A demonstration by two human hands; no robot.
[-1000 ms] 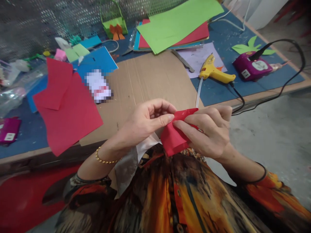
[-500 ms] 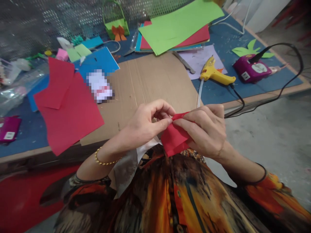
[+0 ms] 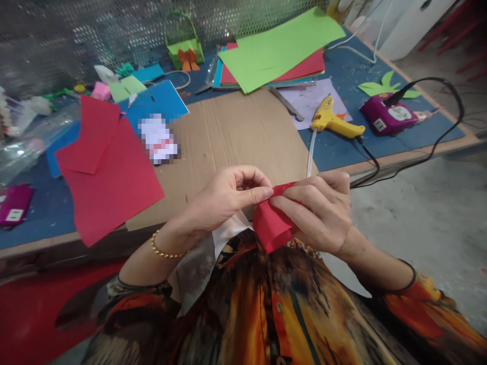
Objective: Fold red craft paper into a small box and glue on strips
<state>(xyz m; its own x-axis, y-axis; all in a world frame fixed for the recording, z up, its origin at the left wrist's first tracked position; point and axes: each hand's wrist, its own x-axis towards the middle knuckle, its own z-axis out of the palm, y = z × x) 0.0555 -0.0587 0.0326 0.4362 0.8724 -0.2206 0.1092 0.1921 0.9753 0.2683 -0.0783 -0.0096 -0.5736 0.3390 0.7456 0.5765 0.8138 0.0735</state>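
A folded piece of red craft foam or felt sheet [image 3: 272, 225] hangs from both hands, just past the table's front edge and above my lap. My left hand [image 3: 236, 192] pinches its upper left edge between thumb and fingertips. On the other side, my right hand [image 3: 319, 210] is closed round the upper right part, fingers bunched over it. The lower end of the red piece hangs loose and folds over. What lies under the right fingers is hidden.
Cardboard [image 3: 243, 137] covers the table's middle. Larger red sheets [image 3: 114, 177] lie left, beside a blurred-out item [image 3: 159, 139]. To the right are a yellow glue gun [image 3: 331, 119], a knife [image 3: 287, 104] and a purple power box [image 3: 388, 114] with a black cord. Green sheets [image 3: 281, 48] are stacked behind.
The red piece has turned slightly, and its lower end now curls more. Both hands keep their grip, with small finger shifts. The camera view has tilted a little.
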